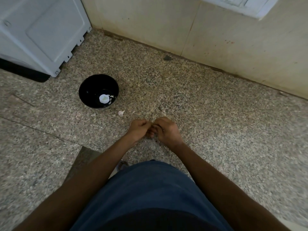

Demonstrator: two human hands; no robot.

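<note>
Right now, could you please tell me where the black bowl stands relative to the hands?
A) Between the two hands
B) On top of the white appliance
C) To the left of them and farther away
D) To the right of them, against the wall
C: the bowl stands on the counter, left of and beyond the left hand and the right hand, touching neither.

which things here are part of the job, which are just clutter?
In use: left hand, right hand (fingertips together, contents hidden), black bowl with white pieces, garlic clove beside it.
Lying about: white appliance, wall switch plate.
</note>
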